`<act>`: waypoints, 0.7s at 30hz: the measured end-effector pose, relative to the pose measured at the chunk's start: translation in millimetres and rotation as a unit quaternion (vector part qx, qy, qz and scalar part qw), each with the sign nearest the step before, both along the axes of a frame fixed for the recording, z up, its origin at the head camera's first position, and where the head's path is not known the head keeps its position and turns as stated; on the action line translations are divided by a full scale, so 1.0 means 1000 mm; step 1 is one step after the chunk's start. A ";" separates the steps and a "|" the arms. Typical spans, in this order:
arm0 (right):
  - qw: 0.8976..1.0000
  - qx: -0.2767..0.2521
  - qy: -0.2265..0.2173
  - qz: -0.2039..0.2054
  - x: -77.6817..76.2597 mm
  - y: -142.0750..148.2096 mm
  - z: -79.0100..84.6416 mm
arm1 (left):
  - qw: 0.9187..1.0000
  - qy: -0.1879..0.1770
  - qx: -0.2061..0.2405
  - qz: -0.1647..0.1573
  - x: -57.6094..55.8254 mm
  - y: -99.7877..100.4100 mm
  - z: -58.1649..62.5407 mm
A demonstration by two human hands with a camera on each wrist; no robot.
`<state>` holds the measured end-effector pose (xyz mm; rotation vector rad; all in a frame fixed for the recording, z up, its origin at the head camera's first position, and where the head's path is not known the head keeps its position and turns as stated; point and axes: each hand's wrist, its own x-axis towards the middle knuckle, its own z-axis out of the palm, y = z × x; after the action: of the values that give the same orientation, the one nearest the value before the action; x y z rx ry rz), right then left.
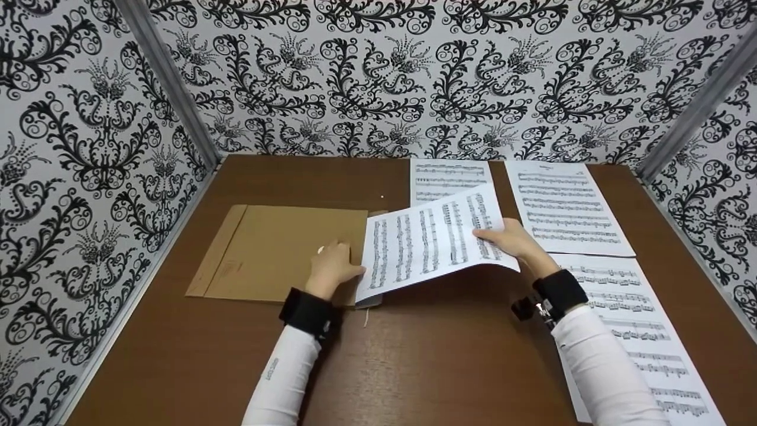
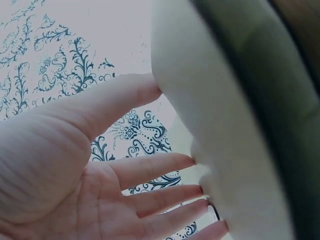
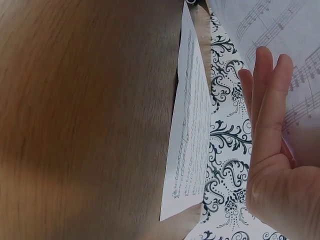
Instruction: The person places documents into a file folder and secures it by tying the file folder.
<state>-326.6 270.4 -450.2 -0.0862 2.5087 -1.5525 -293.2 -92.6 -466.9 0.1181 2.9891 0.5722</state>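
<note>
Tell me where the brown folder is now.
In the head view, the brown folder lies on the left side of the table, the left hand on it and the held music sheet at its right edge.

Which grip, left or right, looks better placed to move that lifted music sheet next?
Probably the right grip: its thumb lies on top of the lifted sheet near one end, fingers beneath. The left grip rests on the brown envelope, better placed to steady it.
</note>
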 end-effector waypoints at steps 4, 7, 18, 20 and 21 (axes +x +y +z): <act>1.000 0.008 0.011 -0.005 0.000 -0.001 -0.001 | 1.000 0.009 0.001 -0.009 0.002 0.000 0.001; 1.000 0.019 0.018 -0.008 -0.001 -0.001 -0.001 | 1.000 0.017 0.005 -0.014 0.002 0.000 0.002; 0.999 0.034 0.037 -0.010 -0.001 0.001 0.000 | 0.999 0.018 0.022 -0.024 0.000 0.000 0.005; 0.999 0.027 0.035 -0.008 0.001 0.001 0.001 | 0.999 0.016 0.028 -0.023 0.001 0.000 0.006; 0.999 0.024 0.035 -0.006 0.001 0.001 0.001 | 0.999 0.016 0.031 -0.022 0.002 0.000 0.006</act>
<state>-325.2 271.2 -448.7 -0.1224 2.6029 -1.5183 -291.5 -92.9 -460.8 0.1992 2.9929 0.6630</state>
